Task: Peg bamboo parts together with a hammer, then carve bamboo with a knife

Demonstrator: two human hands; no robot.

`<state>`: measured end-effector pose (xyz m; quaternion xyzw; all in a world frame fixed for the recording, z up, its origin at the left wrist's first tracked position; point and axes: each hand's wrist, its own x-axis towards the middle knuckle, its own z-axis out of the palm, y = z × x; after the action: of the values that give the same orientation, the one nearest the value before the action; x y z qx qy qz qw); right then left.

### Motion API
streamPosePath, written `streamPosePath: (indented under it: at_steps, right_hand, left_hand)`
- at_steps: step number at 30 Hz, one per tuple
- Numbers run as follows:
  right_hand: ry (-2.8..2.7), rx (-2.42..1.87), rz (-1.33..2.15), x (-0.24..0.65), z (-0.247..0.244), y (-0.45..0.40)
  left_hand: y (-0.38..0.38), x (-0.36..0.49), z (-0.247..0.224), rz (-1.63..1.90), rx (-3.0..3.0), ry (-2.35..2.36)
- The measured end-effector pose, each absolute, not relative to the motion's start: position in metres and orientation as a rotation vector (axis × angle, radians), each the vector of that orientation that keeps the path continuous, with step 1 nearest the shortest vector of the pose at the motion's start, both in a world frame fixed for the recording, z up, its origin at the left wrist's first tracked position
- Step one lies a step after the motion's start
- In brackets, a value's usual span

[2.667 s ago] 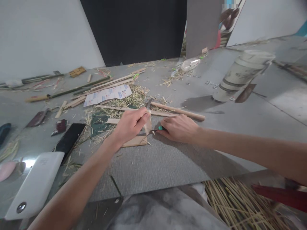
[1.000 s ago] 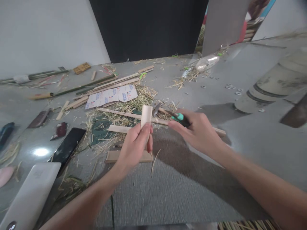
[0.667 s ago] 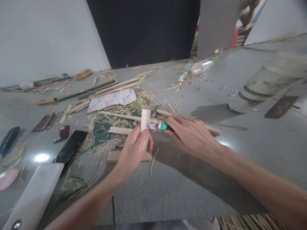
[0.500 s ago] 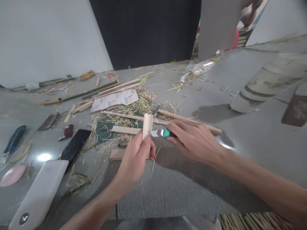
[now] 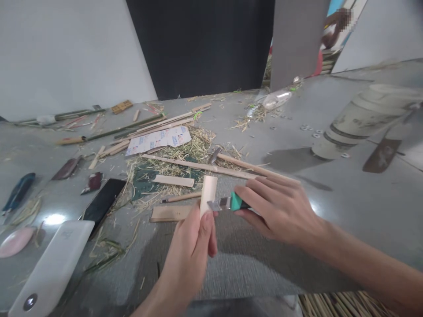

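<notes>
Standing upright above the near middle of the bench, a short bamboo strip was pinched at its lower end by the fingers of the left hand. Against its right edge the blade of a green-handled knife was set, the handle being gripped by the curled fingers of the right hand. Just beyond, a flat wooden piece lay among straw shavings, and a black phone was seen to the left.
</notes>
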<state>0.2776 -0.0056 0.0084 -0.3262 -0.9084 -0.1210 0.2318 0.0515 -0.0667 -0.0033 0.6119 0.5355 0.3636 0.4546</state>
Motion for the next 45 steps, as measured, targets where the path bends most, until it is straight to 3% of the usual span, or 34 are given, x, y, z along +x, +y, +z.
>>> streamPosePath:
  at_steps: [5, 12, 23, 28, 45]
  right_hand:
    - [-2.423, -0.859, -0.441, 0.279, 0.018, 0.006]
    - [-2.081, -1.6, -0.431, 0.326, 0.028, 0.052]
    - [-2.478, -0.967, -0.069, 0.277, -0.004, 0.002]
    - [-2.515, -0.897, 0.013, 0.264, -0.004, -0.009]
    - [-2.461, -0.815, -0.342, 0.27, 0.014, 0.003]
  left_hand:
    - [-0.078, 0.05, 0.016, 0.831, 1.48, 1.448]
    - [-0.099, 0.041, 0.011, 0.702, 1.244, 1.39]
    - [-0.08, 0.035, 0.009, 0.78, 1.255, 1.422]
    - [-0.082, 0.037, 0.001, 0.8, 1.347, 1.454]
    - [-0.087, 0.042, 0.02, 0.772, 1.365, 1.415]
